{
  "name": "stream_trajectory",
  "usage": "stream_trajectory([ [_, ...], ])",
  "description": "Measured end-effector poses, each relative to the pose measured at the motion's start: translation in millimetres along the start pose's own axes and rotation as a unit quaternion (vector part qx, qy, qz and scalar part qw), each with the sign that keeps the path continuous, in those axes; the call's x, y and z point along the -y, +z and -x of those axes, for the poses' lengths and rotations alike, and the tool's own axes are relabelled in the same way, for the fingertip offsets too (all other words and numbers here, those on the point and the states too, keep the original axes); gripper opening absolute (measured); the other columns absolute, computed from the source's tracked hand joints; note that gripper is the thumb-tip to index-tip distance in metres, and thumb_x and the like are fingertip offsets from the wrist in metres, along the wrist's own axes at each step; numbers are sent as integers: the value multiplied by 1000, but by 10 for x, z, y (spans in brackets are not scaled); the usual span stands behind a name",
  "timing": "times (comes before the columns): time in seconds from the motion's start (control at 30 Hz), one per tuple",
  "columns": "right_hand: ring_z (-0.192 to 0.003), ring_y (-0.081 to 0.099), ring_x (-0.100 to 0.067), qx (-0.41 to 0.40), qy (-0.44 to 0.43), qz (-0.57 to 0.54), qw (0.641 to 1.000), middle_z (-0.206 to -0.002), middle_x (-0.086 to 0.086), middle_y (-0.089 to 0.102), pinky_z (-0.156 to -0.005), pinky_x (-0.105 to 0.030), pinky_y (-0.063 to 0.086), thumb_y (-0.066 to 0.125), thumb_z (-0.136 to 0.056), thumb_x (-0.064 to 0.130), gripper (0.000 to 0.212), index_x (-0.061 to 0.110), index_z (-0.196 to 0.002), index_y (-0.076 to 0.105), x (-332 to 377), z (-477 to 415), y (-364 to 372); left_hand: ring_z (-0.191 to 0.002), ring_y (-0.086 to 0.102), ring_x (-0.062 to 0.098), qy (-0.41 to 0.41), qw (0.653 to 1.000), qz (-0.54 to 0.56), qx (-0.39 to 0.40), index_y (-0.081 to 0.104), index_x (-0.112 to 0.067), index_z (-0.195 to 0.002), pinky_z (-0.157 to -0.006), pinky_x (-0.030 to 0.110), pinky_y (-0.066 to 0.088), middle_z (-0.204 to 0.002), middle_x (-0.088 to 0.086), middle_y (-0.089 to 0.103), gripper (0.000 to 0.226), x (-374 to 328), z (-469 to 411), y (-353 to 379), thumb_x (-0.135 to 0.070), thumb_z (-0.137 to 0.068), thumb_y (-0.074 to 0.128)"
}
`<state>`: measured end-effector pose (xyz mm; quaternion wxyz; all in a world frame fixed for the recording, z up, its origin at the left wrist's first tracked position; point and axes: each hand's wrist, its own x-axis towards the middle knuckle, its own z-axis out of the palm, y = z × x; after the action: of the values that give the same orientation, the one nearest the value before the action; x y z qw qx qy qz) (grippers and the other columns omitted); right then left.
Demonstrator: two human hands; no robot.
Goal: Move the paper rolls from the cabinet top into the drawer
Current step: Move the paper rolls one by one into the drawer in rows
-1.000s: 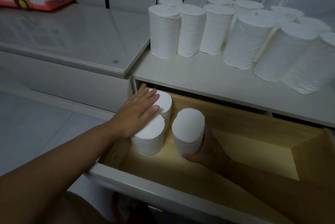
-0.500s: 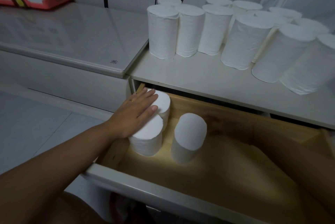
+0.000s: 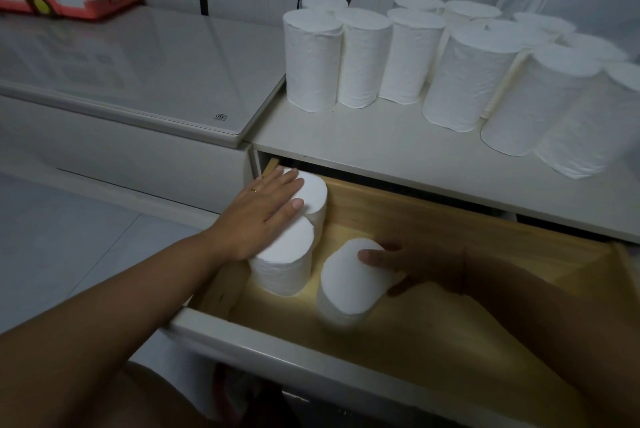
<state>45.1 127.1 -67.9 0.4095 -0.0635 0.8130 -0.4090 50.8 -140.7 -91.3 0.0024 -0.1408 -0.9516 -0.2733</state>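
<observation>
Three rolls in the drawer (image 3: 277,334) so far, is it?

Three. Nearest the drawer's front stands the third roll (image 3: 346,292), and it seems to lean a little. Half a second ago the right hand (image 3: 419,264) had come off it. Now it is back, thumb on the roll's top and fingers (image 3: 398,289) curled round its far side.

So that one isn't settled?

I'd say not. It sits apart from the other two rolls (image 3: 284,261), and the renewed hold looks like a nudge to straighten it or close it up.

And the left hand (image 3: 266,216)?

Unchanged: flat, fingers straight, pressing the tops of that pair in the drawer's back left corner.

What's left?

Plenty. Behind and above the drawer, the cabinet top (image 3: 381,143) carries about a dozen upright paper rolls (image 3: 311,60), untouched. I reckon none of them moves until the right hand lets go.
</observation>
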Motion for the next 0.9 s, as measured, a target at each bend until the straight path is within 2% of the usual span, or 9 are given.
stream_trajectory([
  [0.1,-93,63,-19,26,21,-10,999,-110,-4,59,-73,-30,59,56,-86,44,48,16,-124,49,-48,69,92,-143,1,0,0,1000,0,-2,26,-26,-147,-112,21,0,-157,-11,15,63,-13,3,-7,-54,-91,19],
  [0.27,-75,68,-15,76,47,-72,993,-100,-7,65,-65,-21,58,58,-84,45,30,20,-100,54,-60,113,268,-143,2,2,2,1000,-1,-2,27,-23,-147,-112,21,0,-157,-8,17,63,-38,10,-22,-52,-91,20],
  [0.37,-76,68,-15,93,60,-104,988,-94,-8,67,-66,-22,58,61,-84,46,31,17,-93,58,-43,68,435,-144,3,3,-2,1000,0,-2,28,-24,-147,-113,21,0,-157,-8,17,63,-34,9,-22,-52,-92,20],
  [0.47,-84,67,-21,115,74,-190,972,-101,-12,68,-69,-27,58,65,-83,40,33,12,-100,59,-6,-4,615,-143,2,2,2,1000,-3,1,27,-24,-147,-112,22,0,-157,-8,16,55,-18,12,-18,-48,-98,23],
  [0.53,-79,68,-20,131,87,-256,954,-99,-12,70,-70,-28,59,64,-85,34,31,10,-103,58,43,-35,722,-144,2,2,3,1000,-5,2,27,-25,-147,-113,23,1,-157,-8,16,53,-13,16,-13,-46,-99,24],
  [0.63,-79,66,-19,132,80,-258,954,-91,-11,67,-77,-27,57,61,-87,35,38,7,-112,56,111,-78,843,-143,1,2,5,1000,-6,-1,27,-24,-147,-114,23,0,-157,-8,16,57,-11,14,-15,-51,-97,21],
  [0.8,-76,65,-17,125,71,-265,954,-91,-12,65,-76,-25,56,61,-87,35,53,-1,-125,50,230,-152,939,-143,0,1,5,1000,-4,3,25,-25,-147,-112,21,-2,-157,-7,15,62,-30,18,-32,-52,-92,19],
  [0.9,-73,67,-14,130,59,-269,953,-88,-10,67,-73,-23,57,61,-88,35,51,0,-124,50,265,-191,990,-144,0,3,1,1000,-5,7,25,-24,-147,-113,22,-2,-158,-7,14,66,-40,18,-34,-54,-89,16],
])
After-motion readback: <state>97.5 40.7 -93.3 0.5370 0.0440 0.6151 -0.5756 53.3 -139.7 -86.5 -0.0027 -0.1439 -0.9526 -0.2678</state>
